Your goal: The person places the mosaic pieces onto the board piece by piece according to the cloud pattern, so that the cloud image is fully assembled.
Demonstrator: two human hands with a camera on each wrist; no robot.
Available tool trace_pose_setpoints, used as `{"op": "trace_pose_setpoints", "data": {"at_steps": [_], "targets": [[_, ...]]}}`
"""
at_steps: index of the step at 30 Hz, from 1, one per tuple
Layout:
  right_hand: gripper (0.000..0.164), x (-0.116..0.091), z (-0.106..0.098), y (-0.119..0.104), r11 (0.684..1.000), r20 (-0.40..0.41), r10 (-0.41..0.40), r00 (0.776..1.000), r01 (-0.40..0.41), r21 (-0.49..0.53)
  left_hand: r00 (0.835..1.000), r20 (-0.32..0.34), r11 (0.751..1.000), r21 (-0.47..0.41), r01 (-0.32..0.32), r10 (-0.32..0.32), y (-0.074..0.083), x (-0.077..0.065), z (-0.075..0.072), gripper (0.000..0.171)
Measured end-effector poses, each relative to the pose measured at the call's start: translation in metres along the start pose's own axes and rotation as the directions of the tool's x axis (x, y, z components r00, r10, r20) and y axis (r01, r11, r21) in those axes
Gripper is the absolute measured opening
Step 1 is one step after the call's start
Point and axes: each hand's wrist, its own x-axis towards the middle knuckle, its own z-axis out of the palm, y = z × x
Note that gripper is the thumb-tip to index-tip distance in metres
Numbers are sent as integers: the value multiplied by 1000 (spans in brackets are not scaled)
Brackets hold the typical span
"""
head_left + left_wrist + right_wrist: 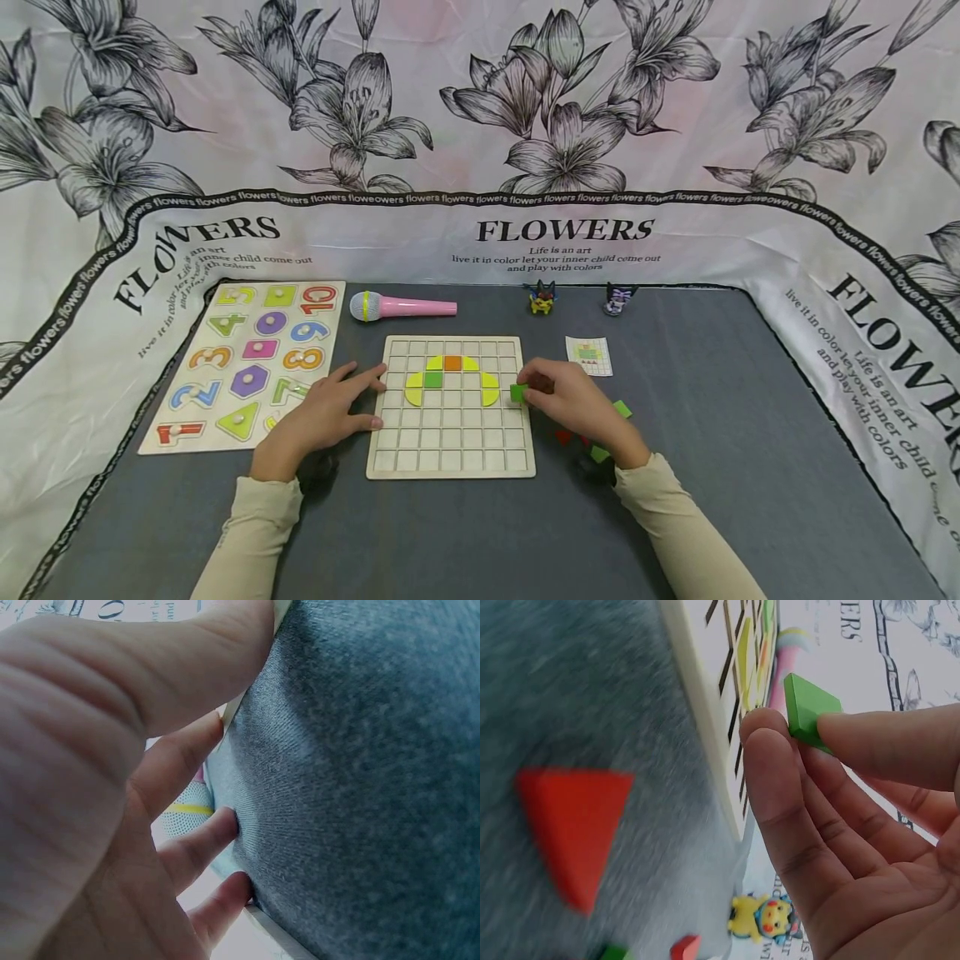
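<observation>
Right, so the right hand (573,404) has a green square block (518,393) pinched between thumb and fingertips, over the right edge of the grid board (450,462) in the head view. Left hand (318,417) is across on the board's left edge, fingers spread and relaxed, thumb and fingertips touching the rim, nothing gripped. Hands well apart, board between them. On the grid: yellow curved pieces (490,390), an orange square (453,363) and another green square (432,379). Loose green pieces (622,408) and a red triangle (577,829) lie near the right wrist, pattern card (588,354) just beyond that hand. Number board (210,447) partly behind left hand; pink microphone (420,307) and two figurines (542,298) behind the grid.
</observation>
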Motion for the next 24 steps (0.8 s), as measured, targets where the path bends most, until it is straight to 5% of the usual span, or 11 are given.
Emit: {"op": "trace_pose_setpoints", "data": {"at_steps": [24], "targets": [[6,57,34,-32,994,2,-113,994,113,13,1000,13,1000,-8,25,-25,-1,0,0,82]]}}
